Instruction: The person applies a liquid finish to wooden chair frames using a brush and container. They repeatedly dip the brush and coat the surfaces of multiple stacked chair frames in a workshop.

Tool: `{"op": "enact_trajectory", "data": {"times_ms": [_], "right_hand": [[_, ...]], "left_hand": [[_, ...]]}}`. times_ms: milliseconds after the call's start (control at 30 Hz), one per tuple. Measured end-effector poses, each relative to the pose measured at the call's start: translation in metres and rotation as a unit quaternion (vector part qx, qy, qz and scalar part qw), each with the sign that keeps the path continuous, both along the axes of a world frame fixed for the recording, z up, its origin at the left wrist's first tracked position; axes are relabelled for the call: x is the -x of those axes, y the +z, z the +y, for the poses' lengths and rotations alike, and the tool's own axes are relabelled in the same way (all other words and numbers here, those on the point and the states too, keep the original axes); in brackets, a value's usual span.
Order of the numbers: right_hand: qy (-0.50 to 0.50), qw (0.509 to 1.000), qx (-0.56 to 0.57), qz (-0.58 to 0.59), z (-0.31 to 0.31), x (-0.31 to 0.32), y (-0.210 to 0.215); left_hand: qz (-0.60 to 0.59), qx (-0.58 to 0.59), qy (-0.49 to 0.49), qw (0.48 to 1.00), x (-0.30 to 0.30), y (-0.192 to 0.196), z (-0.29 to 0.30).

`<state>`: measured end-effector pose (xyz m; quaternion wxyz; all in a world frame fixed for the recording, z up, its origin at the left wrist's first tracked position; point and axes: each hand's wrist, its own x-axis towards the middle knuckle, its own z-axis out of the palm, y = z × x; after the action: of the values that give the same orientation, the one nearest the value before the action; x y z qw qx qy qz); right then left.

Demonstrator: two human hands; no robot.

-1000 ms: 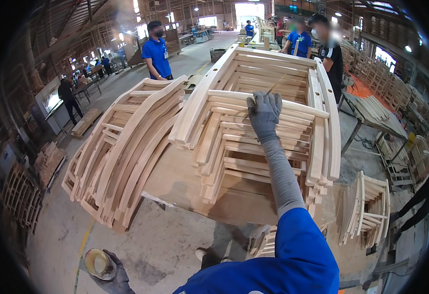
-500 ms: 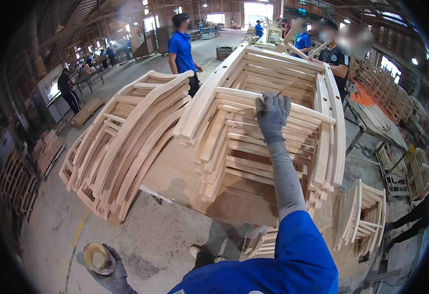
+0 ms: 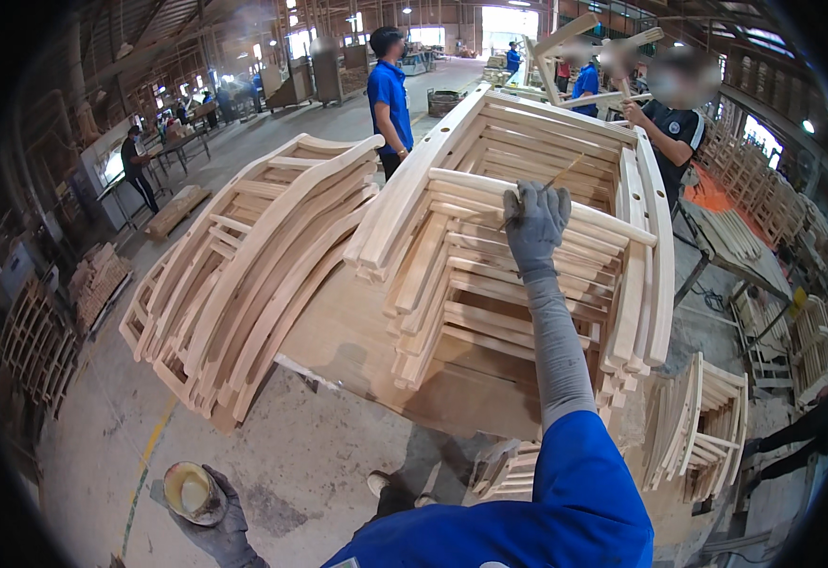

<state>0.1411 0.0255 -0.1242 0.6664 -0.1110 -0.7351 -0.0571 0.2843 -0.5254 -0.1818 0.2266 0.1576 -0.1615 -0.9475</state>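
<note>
Gloved right hand (image 3: 535, 222) grips a thin brush (image 3: 548, 185) pointing far-right over stacked wooden frames (image 3: 518, 275); left hand (image 3: 217, 516) clasps a small pot (image 3: 187, 490).

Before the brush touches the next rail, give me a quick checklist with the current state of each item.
1. Right hand gripping the thin brush: ok.
2. Left hand holding the small tub upright, down low: ok.
3. Brush loaded: cannot tell, tip too small.
4. Chair-frame stack under the right hand sitting evenly: ok, no frame looks slipped.
5. Neighbouring stack clear of the arm: ok.
6. Person in dark shirt close behind the stack: not ok.
</note>
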Motion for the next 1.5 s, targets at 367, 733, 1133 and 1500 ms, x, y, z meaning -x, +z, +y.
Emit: {"op": "enact_trajectory", "data": {"times_ms": [367,733,1133,1500], "right_hand": [[0.013,1.0,0.007,-0.012,0.001,-0.001,0.001],[-0.001,1.0,0.005,-0.015,0.002,0.001,-0.002],[-0.003,1.0,-0.016,0.0,0.006,0.004,-0.004],[-0.007,1.0,-0.017,-0.012,0.003,0.001,0.0]], "left_hand": [[0.013,-0.03,-0.017,0.999,-0.001,-0.002,-0.004],[0.012,-0.001,-0.043,0.999,0.002,-0.002,-0.003],[0.0,-0.005,-0.033,0.999,0.0,-0.007,-0.005],[-0.01,-0.017,-0.026,0.999,-0.008,-0.013,-0.005]]}}
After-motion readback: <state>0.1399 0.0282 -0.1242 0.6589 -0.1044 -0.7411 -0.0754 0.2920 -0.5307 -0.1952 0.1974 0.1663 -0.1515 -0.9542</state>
